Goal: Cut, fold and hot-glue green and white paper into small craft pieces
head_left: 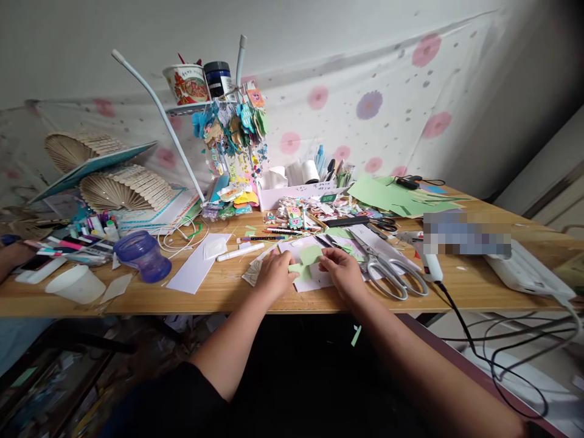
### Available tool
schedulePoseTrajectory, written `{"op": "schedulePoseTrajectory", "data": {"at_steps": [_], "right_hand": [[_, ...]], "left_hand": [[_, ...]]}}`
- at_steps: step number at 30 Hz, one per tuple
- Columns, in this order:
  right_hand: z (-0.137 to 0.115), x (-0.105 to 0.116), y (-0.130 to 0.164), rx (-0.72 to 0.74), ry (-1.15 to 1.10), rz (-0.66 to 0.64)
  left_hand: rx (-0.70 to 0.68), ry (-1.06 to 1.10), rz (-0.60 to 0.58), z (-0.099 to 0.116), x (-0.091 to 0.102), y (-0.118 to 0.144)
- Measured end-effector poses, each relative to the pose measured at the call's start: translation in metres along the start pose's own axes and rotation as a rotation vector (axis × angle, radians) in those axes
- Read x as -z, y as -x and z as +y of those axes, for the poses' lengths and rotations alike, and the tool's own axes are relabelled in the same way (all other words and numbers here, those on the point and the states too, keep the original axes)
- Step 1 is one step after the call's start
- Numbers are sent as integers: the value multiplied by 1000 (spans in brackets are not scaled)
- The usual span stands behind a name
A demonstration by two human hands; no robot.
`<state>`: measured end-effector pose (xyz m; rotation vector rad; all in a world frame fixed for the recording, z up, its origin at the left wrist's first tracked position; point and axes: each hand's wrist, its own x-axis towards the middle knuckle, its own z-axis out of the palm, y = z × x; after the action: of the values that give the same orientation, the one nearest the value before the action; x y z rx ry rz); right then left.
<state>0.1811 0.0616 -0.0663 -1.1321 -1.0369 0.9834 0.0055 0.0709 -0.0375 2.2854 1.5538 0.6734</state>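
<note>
Between my two hands is a small piece of light green paper [311, 255], held over a white sheet [314, 281] on the wooden table. My left hand [276, 277] has its fingers closed at the paper's left side. At its right edge my right hand [341, 271] pinches the paper between thumb and fingers. Large silver scissors [387, 271] lie just right of my right hand, their blades pointing away from me. A white marker [240, 252] rests left of my left hand.
A hot glue gun [429, 258] with a black cord stands right of the scissors. Green paper sheets [387, 198] lie at the back right. On the left are a purple container [143, 257] and a white cup [75, 284]. Another person's hand [11, 255] shows at the far left.
</note>
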Motion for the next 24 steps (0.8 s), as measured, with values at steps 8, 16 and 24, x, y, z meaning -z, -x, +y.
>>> {"op": "schedulePoseTrajectory", "data": {"at_steps": [8,16,24], "right_hand": [[1,-1,0,8,94,47],[6,2,-2,146,325,52],[2,-1,1,249,315,-4]], "left_hand": [[162,847,40,3,-6,-14],[167,1026,29,6,-14,-9],[103,947,105,-3,-26,-8]]}}
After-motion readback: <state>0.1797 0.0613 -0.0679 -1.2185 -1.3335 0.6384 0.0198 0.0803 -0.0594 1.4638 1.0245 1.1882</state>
